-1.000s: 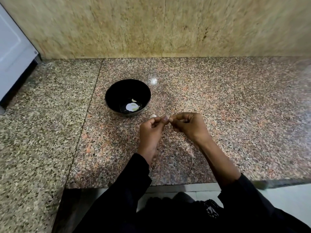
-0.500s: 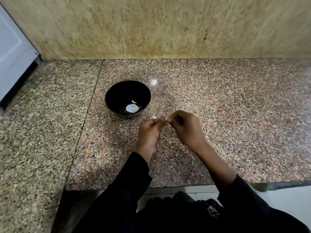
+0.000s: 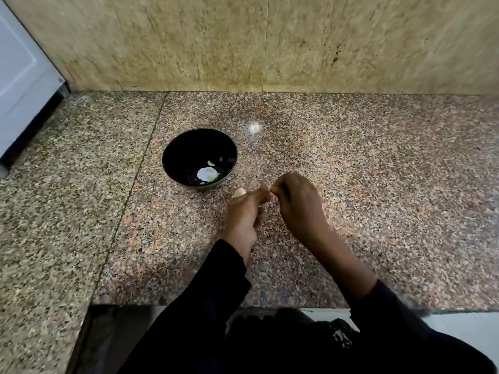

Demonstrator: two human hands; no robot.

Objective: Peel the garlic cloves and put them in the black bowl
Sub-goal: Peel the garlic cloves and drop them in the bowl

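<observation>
garlic clove pinched between two hands beside the black bowl

a speckled granite countertop point(image 3: 364, 184) is seen from above, backed by a beige stone wall point(image 3: 243, 41). a white panel point(image 3: 19, 85) is cut off at the left edge. dark sleeves point(image 3: 205, 306) are seen reaching in from the bottom of the view.

the black bowl point(image 3: 186, 147) is set on the counter left of centre, upright. a pale peeled clove point(image 3: 207, 174) is lying in its bottom, with a smaller pale sliver point(image 3: 211, 163) just behind it; their long axes cannot be made out clearly.

the right hand point(image 3: 299, 206) and left hand point(image 3: 244, 217) are brought together just in front and to the right of the bowl, fingertips meeting. the fingers of both hands are curled and closed around a small pale garlic clove point(image 3: 270, 188), of which only a sliver is shown; which way it points cannot be told, as it is blurred and mostly covered.

another garlic clove point(image 3: 239, 192) is visible at the left hand's knuckles, near the bowl's rim, its long axis slanting up to the right. whether it is touching the hand or lying on the counter cannot be told.
</observation>
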